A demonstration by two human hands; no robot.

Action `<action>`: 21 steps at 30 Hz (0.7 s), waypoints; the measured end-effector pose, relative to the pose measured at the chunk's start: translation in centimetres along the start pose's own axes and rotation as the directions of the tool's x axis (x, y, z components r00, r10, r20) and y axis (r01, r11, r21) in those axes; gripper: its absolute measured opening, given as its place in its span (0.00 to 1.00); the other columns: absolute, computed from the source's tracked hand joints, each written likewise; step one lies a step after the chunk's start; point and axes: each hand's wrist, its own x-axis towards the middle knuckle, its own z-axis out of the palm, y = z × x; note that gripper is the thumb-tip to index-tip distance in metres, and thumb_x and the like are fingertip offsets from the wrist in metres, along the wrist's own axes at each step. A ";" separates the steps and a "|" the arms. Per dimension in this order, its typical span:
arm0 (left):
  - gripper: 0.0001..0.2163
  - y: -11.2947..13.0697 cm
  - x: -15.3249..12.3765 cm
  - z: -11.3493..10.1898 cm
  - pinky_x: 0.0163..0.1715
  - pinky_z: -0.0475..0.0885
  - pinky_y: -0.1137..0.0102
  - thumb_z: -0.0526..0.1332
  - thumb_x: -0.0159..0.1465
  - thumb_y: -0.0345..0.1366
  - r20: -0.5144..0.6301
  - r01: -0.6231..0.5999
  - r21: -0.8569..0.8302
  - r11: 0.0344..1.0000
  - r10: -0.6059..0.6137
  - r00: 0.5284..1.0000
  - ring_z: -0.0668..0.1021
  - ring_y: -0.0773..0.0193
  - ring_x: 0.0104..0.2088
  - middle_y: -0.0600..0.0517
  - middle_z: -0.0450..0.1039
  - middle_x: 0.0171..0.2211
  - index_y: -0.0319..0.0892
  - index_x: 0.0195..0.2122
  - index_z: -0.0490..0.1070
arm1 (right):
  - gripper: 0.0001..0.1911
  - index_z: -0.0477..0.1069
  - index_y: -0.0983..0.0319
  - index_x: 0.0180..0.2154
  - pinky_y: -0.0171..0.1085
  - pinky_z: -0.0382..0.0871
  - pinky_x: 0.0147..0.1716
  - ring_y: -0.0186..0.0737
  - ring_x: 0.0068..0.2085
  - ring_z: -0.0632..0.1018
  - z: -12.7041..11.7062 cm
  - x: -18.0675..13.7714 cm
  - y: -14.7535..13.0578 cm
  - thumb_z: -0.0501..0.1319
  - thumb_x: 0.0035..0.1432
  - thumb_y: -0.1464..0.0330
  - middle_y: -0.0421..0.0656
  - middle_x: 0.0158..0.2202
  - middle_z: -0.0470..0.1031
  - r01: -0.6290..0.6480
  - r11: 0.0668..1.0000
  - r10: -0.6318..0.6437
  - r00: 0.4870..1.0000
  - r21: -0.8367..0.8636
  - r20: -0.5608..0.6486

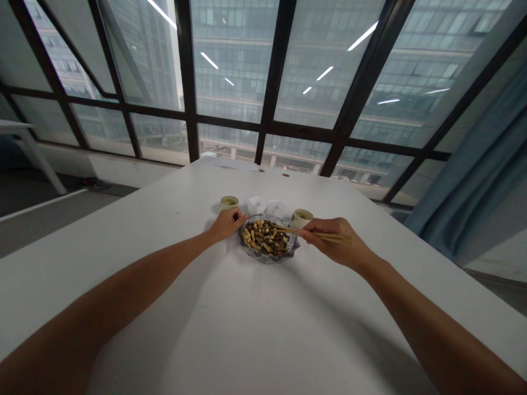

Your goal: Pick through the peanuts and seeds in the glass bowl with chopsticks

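A clear glass bowl point(267, 258) with a wavy rim stands on the white table, holding a mix of peanuts point(250, 236) and dark striped seeds point(267, 241). My right hand point(340, 241) grips a pair of wooden chopsticks point(288, 230); their tips reach in among the seeds. At the bowl's left rim is my left hand point(227, 224), its fingers curled and its thumb against the edge. Behind that hand stands a small pale cup point(229, 201). A second cup point(302, 215) with dark marks sits just beyond my right hand.
Two small white objects point(256, 206) lie behind the bowl, too indistinct to name. Papers point(233, 164) rest at the far end of the white table point(247, 329). Tall dark-framed windows rise beyond it, and a blue curtain point(465, 186) hangs at the right.
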 end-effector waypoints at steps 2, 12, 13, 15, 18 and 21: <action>0.19 0.0 0.0 0.0 0.25 0.59 0.71 0.59 0.62 0.52 -0.002 0.002 0.000 1.000 -0.002 1.000 0.65 0.68 0.24 0.57 0.63 0.20 0.43 0.23 0.62 | 0.26 0.78 0.59 0.28 0.36 0.67 0.24 0.36 0.22 0.74 0.0 0.0 0.1 0.58 0.64 0.46 0.43 0.22 0.77 0.057 0.998 -0.056 0.997 -0.029 0.049; 0.17 0.2 0.0 -0.1 0.26 0.61 0.71 0.60 0.63 0.48 -0.010 -0.023 -0.004 1.000 0.023 1.000 0.65 0.68 0.24 0.57 0.63 0.20 0.43 0.23 0.62 | 0.25 0.73 0.58 0.28 0.36 0.64 0.27 0.38 0.24 0.74 0.0 -0.2 -0.2 0.52 0.71 0.51 0.44 0.24 0.76 0.230 0.968 -0.207 0.959 -0.103 0.196; 0.17 0.2 0.0 -0.1 0.26 0.61 0.71 0.60 0.63 0.48 -0.009 -0.021 -0.005 1.000 0.021 1.000 0.65 0.68 0.24 0.57 0.63 0.20 0.43 0.23 0.62 | 0.25 0.73 0.58 0.28 0.37 0.64 0.27 0.38 0.24 0.74 0.0 -0.2 -0.3 0.52 0.71 0.52 0.44 0.24 0.76 0.236 0.965 -0.211 0.958 -0.113 0.197; 0.18 0.3 0.0 -0.1 0.26 0.61 0.71 0.60 0.63 0.49 -0.005 -0.016 -0.009 1.000 0.016 1.000 0.65 0.68 0.24 0.57 0.63 0.20 0.43 0.23 0.62 | 0.25 0.73 0.58 0.28 0.37 0.64 0.27 0.38 0.24 0.74 0.0 -0.2 -0.3 0.52 0.72 0.52 0.44 0.23 0.75 0.244 0.962 -0.218 0.957 -0.124 0.190; 0.18 0.2 -0.1 0.0 0.25 0.60 0.71 0.60 0.63 0.49 -0.009 -0.010 -0.011 1.000 0.009 1.000 0.64 0.68 0.23 0.57 0.63 0.20 0.43 0.23 0.62 | 0.25 0.74 0.58 0.27 0.37 0.65 0.26 0.37 0.22 0.73 -0.1 -0.2 -0.3 0.53 0.71 0.52 0.43 0.23 0.75 0.219 0.970 -0.200 0.965 -0.109 0.167; 0.17 -0.1 0.0 0.1 0.25 0.61 0.71 0.60 0.63 0.48 -0.020 -0.022 0.003 1.000 0.022 1.000 0.65 0.68 0.23 0.57 0.63 0.20 0.43 0.24 0.63 | 0.25 0.75 0.59 0.27 0.36 0.67 0.24 0.36 0.20 0.73 -0.2 -0.3 -0.1 0.56 0.68 0.49 0.42 0.21 0.75 0.110 0.993 -0.104 0.989 -0.050 0.102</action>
